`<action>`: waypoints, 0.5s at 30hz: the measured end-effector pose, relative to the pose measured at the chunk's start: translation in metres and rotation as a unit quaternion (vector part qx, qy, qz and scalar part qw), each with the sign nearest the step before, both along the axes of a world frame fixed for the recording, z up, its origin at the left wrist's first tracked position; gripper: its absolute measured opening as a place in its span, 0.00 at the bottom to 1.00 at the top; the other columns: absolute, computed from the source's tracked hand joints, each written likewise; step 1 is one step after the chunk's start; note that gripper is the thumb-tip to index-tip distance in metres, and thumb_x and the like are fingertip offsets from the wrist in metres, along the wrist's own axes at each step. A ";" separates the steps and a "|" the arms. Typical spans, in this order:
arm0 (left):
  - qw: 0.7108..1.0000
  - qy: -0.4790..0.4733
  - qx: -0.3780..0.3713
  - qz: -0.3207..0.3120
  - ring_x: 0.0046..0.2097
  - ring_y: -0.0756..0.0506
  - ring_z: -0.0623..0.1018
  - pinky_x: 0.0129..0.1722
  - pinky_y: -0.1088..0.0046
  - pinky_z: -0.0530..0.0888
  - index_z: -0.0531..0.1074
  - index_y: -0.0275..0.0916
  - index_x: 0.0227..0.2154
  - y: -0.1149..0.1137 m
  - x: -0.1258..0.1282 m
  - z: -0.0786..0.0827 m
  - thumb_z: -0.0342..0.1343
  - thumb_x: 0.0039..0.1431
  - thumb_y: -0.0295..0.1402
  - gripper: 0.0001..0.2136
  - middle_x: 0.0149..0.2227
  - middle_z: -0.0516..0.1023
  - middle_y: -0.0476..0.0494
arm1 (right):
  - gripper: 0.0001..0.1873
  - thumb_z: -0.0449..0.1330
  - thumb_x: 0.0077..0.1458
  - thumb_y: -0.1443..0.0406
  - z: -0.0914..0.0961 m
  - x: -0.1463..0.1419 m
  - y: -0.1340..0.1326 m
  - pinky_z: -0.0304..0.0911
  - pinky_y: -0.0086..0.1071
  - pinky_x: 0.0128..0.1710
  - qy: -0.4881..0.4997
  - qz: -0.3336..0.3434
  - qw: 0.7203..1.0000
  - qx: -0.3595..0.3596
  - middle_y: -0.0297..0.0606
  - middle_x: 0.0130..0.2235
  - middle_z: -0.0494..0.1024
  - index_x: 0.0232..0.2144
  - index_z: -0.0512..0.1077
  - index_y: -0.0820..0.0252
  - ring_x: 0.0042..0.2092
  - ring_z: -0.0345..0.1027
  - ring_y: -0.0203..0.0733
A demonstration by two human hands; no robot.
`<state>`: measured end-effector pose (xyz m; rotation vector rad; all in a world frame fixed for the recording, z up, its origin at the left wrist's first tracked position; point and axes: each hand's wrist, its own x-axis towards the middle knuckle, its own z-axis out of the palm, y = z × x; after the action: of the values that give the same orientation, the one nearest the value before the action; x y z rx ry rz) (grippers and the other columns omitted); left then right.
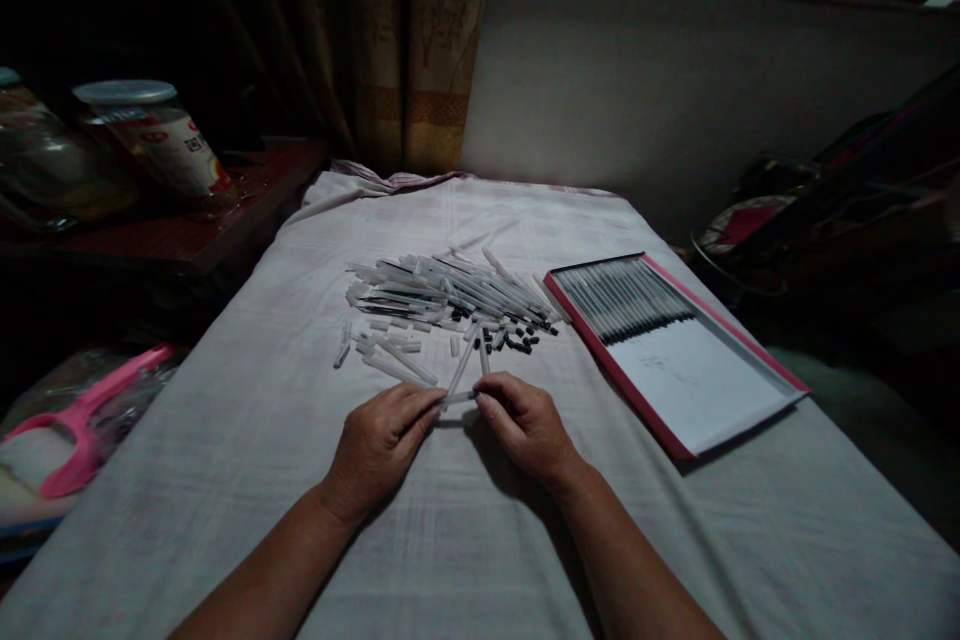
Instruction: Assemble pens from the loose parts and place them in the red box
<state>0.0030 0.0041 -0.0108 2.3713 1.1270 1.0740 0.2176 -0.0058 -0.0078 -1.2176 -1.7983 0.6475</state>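
My left hand (382, 445) and my right hand (525, 425) meet low over a cloth-covered table (247, 440). Both pinch the ends of one clear pen tube (459, 398) held level between their fingertips. A second clear tube (459, 372) slants up from the left fingers. Just beyond lies a pile of clear pen barrels (442, 292), with short clear caps (390, 345) to its left and small black pieces (517, 338) to its right.
A red-edged shallow box (757, 360) at the right holds a row of assembled pens (626, 298) at its far end. Jars (161, 145) stand on a dark shelf at the left. A pink plastic tool (90, 420) lies low left. A curtain hangs behind.
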 end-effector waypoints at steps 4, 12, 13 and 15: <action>1.000 -0.003 0.009 0.010 0.40 0.47 0.80 0.39 0.74 0.76 0.76 0.41 0.45 0.000 -0.001 0.000 0.56 0.63 0.30 0.10 0.38 0.81 0.44 | 0.08 0.54 0.59 0.65 0.002 -0.003 0.000 0.65 0.28 0.33 0.014 -0.015 0.999 -0.025 0.36 0.30 0.78 0.33 0.74 0.59 0.32 0.72 0.37; 0.999 0.011 0.032 0.010 0.38 0.47 0.80 0.39 0.73 0.76 0.76 0.38 0.43 0.000 0.005 0.002 0.55 0.63 0.31 0.08 0.37 0.81 0.44 | 0.14 0.59 0.56 0.63 0.001 -0.008 -0.001 0.66 0.29 0.32 0.063 0.002 0.996 -0.068 0.36 0.31 0.79 0.44 0.74 0.59 0.30 0.72 0.37; 0.999 0.018 0.035 0.008 0.38 0.47 0.80 0.39 0.73 0.76 0.76 0.38 0.42 0.000 0.006 0.003 0.55 0.63 0.31 0.08 0.37 0.81 0.44 | 0.13 0.60 0.55 0.63 0.000 -0.009 0.000 0.67 0.30 0.34 0.065 0.005 0.996 -0.066 0.37 0.32 0.80 0.43 0.75 0.59 0.31 0.72 0.38; 0.999 0.032 0.038 0.003 0.38 0.47 0.80 0.39 0.73 0.76 0.76 0.39 0.42 0.000 0.008 0.004 0.54 0.64 0.32 0.08 0.37 0.81 0.44 | 0.09 0.59 0.54 0.64 0.000 -0.006 0.001 0.67 0.31 0.37 0.066 0.002 0.996 -0.057 0.38 0.32 0.81 0.36 0.77 0.59 0.34 0.73 0.39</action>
<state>0.0107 0.0040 -0.0072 2.4784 1.1338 1.0676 0.2113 -0.0053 -0.0073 -1.2168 -1.6747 0.8225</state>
